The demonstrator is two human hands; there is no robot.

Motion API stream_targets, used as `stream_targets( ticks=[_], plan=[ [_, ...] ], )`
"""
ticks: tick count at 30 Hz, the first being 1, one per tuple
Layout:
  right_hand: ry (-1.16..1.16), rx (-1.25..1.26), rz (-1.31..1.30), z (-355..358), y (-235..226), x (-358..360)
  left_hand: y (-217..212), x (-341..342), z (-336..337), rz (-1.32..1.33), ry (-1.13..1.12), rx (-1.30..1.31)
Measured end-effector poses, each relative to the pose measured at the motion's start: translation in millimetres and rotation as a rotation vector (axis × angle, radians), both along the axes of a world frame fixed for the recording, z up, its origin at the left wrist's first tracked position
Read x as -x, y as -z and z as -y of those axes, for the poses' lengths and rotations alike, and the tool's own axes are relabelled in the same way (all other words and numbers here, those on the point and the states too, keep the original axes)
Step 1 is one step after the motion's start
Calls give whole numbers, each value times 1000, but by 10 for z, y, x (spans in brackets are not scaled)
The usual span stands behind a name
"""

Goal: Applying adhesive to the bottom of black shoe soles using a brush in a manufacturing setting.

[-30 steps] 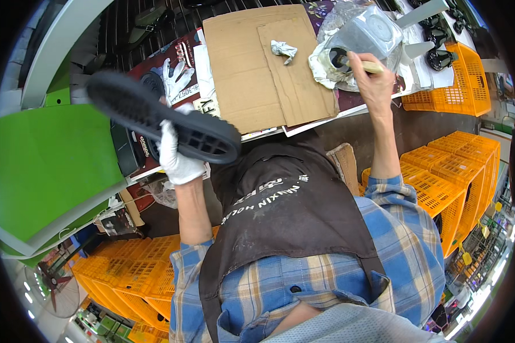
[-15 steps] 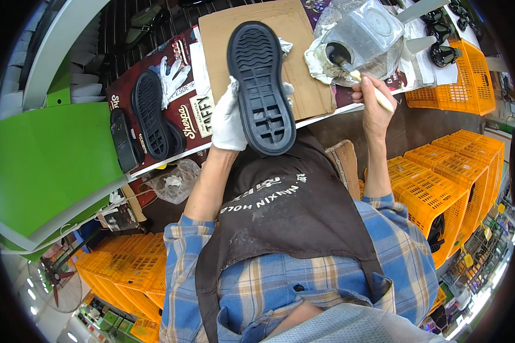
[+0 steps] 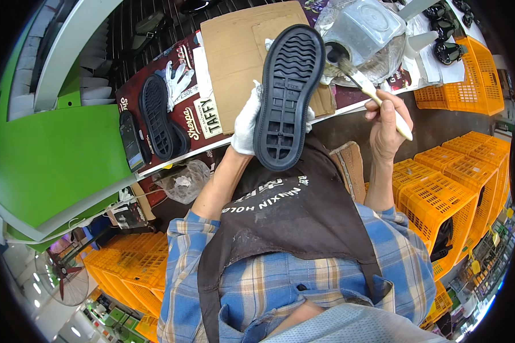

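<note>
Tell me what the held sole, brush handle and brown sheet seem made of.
Shoe sole: matte black, probably rubber, with moulded waves and grid pockets. Brush handle: pale, smooth; wood or plastic, I can't tell. Brown sheet: likely cardboard, dull, straight fold or cut lines.

From my end I see a table (image 3: 212, 144) covered in dark red sheeting (image 3: 178, 114), bearing a flat cardboard sheet (image 3: 232, 63), a white glove (image 3: 178, 86), black shoe soles (image 3: 155, 117) and, at right, crumpled clear plastic (image 3: 392, 67)

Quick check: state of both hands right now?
Left hand: gloved, closed on a black shoe sole, fingers showing at both edges.
Right hand: bare, closed, holding a brush by its pale handle.
</note>
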State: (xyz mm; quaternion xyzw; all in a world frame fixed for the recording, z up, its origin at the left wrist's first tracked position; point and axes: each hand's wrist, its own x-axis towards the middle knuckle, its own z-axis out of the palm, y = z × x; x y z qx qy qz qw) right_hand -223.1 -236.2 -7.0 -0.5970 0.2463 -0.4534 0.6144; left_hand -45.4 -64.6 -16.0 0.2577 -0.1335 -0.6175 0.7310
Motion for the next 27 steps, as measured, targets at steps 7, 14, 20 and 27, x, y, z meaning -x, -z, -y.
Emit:
stream_targets(
  ticks=[7, 14, 20, 27],
  plan=[
    [-132, -69, 72, -87, -128, -397, -142, 146, -53, -158, 127, 0],
    [-343, -165, 4, -286, -105, -476, -97, 37, -100, -128, 101, -1],
    [-495, -145, -78, -583, -183, -517, -79, -202, -65, -337, -126, 27],
    [-679, -214, -141, -800, -354, -540, -68, -382, -182, -328, -96, 83]
  ],
)
